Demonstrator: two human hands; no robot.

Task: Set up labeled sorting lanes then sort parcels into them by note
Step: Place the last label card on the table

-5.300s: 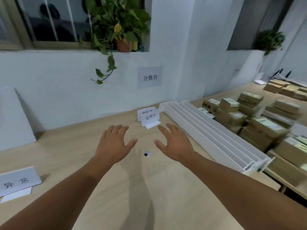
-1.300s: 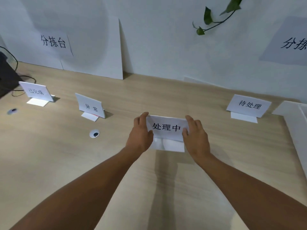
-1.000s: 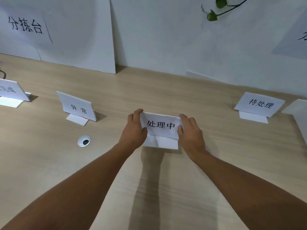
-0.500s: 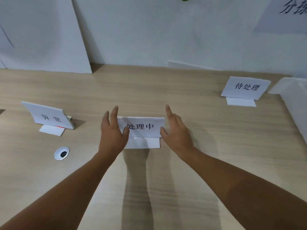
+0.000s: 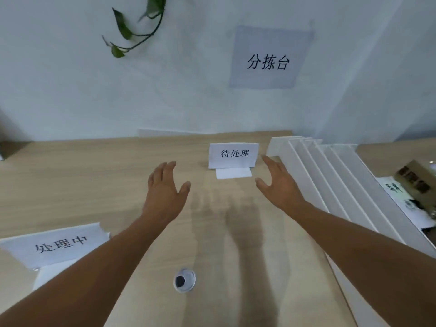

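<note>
We held our left hand (image 5: 165, 190) and right hand (image 5: 278, 185) out over the tabletop (image 5: 70, 180), both open with straight fingers and holding nothing; we could not tell whether they touched the wood. The folded label card (image 5: 233, 155) reading 待处理 stood upright beyond and between them, near the wall, apart from both hands. A second label card (image 5: 56, 245), reading 处理中, stood at the lower left, beside our left forearm. Our right hand lay just beside a stack of long white boards (image 5: 330, 185). A parcel (image 5: 415, 178) showed at the far right edge. A round cable hole (image 5: 184, 280) sat between our forearms. A wall sign (image 5: 267, 59) read 分拣台, left of it hung a vine (image 5: 122, 27).
</note>
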